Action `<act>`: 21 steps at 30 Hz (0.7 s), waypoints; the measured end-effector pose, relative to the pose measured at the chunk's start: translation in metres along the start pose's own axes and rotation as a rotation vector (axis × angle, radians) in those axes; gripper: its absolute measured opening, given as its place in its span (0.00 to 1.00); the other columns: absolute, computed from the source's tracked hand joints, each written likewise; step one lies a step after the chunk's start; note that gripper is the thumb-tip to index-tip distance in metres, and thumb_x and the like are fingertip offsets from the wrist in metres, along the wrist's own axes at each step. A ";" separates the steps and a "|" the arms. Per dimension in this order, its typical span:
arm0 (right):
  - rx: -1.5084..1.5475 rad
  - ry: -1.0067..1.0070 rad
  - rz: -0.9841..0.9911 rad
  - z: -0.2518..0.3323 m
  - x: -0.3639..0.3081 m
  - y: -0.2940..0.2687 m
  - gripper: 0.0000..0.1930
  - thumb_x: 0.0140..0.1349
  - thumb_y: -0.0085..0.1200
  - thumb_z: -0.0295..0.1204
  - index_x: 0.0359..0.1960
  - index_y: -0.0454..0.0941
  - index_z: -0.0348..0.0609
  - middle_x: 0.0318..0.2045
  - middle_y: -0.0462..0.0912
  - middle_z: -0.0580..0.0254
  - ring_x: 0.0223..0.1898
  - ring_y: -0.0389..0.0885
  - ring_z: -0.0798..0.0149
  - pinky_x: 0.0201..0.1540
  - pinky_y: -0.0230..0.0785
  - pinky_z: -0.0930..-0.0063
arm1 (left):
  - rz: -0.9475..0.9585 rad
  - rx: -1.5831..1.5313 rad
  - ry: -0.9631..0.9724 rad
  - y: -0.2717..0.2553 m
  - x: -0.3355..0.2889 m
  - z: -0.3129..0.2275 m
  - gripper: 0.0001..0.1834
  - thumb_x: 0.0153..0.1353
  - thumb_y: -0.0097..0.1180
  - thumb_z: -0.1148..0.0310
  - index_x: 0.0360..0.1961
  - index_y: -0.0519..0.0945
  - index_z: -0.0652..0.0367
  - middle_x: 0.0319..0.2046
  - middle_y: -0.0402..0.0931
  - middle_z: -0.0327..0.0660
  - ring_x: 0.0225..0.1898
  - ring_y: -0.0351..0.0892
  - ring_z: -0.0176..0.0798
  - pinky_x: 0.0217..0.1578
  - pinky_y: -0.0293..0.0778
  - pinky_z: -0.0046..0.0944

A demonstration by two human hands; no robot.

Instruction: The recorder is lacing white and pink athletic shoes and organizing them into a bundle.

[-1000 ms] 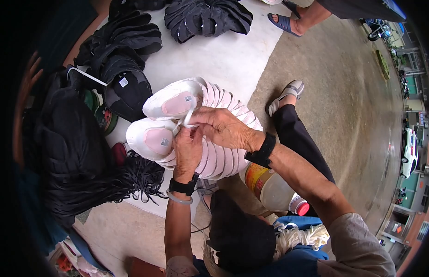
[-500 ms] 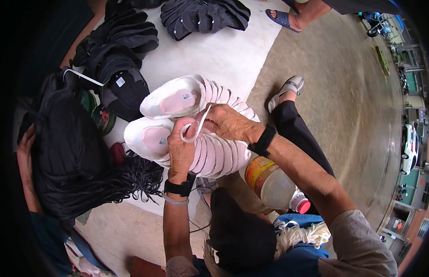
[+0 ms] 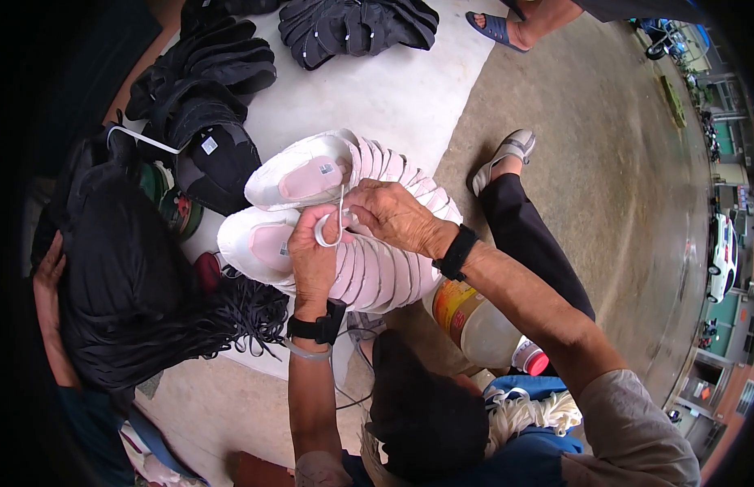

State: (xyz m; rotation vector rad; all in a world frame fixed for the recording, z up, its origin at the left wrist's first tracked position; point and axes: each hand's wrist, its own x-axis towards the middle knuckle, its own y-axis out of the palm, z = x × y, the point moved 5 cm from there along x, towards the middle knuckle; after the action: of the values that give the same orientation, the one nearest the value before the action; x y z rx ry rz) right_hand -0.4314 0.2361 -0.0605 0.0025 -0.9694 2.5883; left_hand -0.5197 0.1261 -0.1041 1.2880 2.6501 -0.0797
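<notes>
Two nested rows of pale pink and white shoe uppers, a nearer one (image 3: 377,280) and a farther one (image 3: 300,172), lie side by side on a white sheet (image 3: 369,101). Above them a white shoelace (image 3: 340,223) makes a small loop between my hands. My left hand (image 3: 314,256) pinches the lace at the loop, its fingers closed. Close by on the right, my right hand (image 3: 397,213) has its thumb and fingertips pressed together at the lace; just what they grip is partly hidden.
Black shoe uppers (image 3: 219,154) and a heap of black laces (image 3: 223,325) lie left. A plastic bottle with a red cap (image 3: 482,329) and a bundle of white laces (image 3: 535,412) are near my lap. Another person's hand (image 3: 49,264) shows far left; a sandalled foot (image 3: 499,31) stands beyond.
My hands have shifted slightly. The lace end that stuck up over my right hand now stands between both hands, and the loop has moved a little left.
</notes>
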 end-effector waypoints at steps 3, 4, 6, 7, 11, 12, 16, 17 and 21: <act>-0.038 0.063 -0.049 -0.010 -0.002 -0.002 0.06 0.53 0.51 0.20 0.33 0.76 0.33 0.30 0.78 0.42 0.36 0.78 0.42 0.39 0.72 0.61 | -0.035 -0.101 -0.143 -0.003 0.006 0.006 0.09 0.62 0.56 0.70 0.39 0.75 0.64 0.29 0.79 0.40 0.23 0.76 0.29 0.25 0.73 0.27; -0.028 0.189 0.019 -0.017 -0.002 -0.001 0.09 0.53 0.51 0.18 0.37 0.76 0.34 0.31 0.79 0.44 0.36 0.79 0.47 0.39 0.73 0.64 | -0.052 -0.157 -0.195 -0.005 0.007 0.010 0.09 0.62 0.57 0.69 0.39 0.75 0.65 0.29 0.79 0.40 0.23 0.76 0.29 0.24 0.72 0.27; -0.016 0.314 0.087 -0.024 -0.003 0.004 0.11 0.53 0.51 0.17 0.40 0.77 0.34 0.32 0.80 0.47 0.37 0.80 0.51 0.40 0.73 0.66 | -0.069 -0.211 -0.245 -0.008 0.008 0.019 0.10 0.61 0.58 0.69 0.38 0.75 0.65 0.29 0.78 0.40 0.23 0.76 0.29 0.22 0.71 0.26; -0.007 0.286 0.065 -0.024 -0.004 0.006 0.12 0.54 0.51 0.17 0.41 0.77 0.34 0.32 0.80 0.48 0.36 0.80 0.53 0.40 0.73 0.68 | -0.082 -0.259 -0.225 -0.008 0.009 0.024 0.11 0.62 0.58 0.67 0.39 0.76 0.64 0.28 0.79 0.40 0.23 0.76 0.28 0.21 0.72 0.25; 0.190 0.182 -0.017 -0.017 -0.008 0.013 0.12 0.57 0.53 0.20 0.44 0.77 0.36 0.31 0.81 0.54 0.33 0.80 0.62 0.39 0.72 0.71 | -0.089 -0.314 -0.208 -0.008 0.009 0.029 0.13 0.63 0.57 0.64 0.39 0.76 0.63 0.26 0.78 0.38 0.21 0.75 0.27 0.20 0.73 0.25; 0.191 0.181 -0.016 -0.015 -0.008 0.014 0.12 0.57 0.53 0.20 0.44 0.77 0.36 0.31 0.81 0.54 0.33 0.80 0.62 0.39 0.72 0.71 | -0.091 -0.313 -0.208 -0.009 0.009 0.028 0.13 0.63 0.57 0.64 0.39 0.76 0.63 0.26 0.78 0.38 0.21 0.75 0.27 0.20 0.73 0.25; 0.424 0.427 0.057 -0.018 -0.009 0.015 0.12 0.56 0.55 0.24 0.43 0.78 0.35 0.32 0.81 0.55 0.31 0.80 0.63 0.38 0.73 0.71 | -0.063 -0.322 -0.237 -0.007 0.008 0.027 0.10 0.63 0.57 0.66 0.39 0.75 0.62 0.26 0.76 0.37 0.21 0.73 0.27 0.20 0.72 0.25; 0.479 0.475 0.093 -0.019 -0.010 0.017 0.11 0.57 0.57 0.25 0.42 0.78 0.35 0.31 0.80 0.58 0.31 0.79 0.67 0.38 0.73 0.73 | -0.063 -0.317 -0.228 -0.007 0.008 0.026 0.11 0.62 0.57 0.65 0.39 0.75 0.62 0.25 0.75 0.36 0.19 0.72 0.26 0.19 0.72 0.24; 0.682 0.459 0.073 -0.023 -0.013 0.025 0.09 0.60 0.58 0.25 0.42 0.78 0.39 0.30 0.79 0.67 0.32 0.77 0.74 0.38 0.74 0.80 | -0.060 -0.259 -0.204 -0.008 0.012 0.035 0.12 0.61 0.59 0.65 0.39 0.75 0.63 0.25 0.75 0.36 0.18 0.70 0.25 0.18 0.71 0.24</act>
State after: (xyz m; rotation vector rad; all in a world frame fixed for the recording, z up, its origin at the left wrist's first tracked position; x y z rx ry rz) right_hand -0.4247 0.2287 -0.0956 -0.4279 0.0856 2.6705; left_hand -0.5282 0.1260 -0.1409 1.0586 2.4309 0.1138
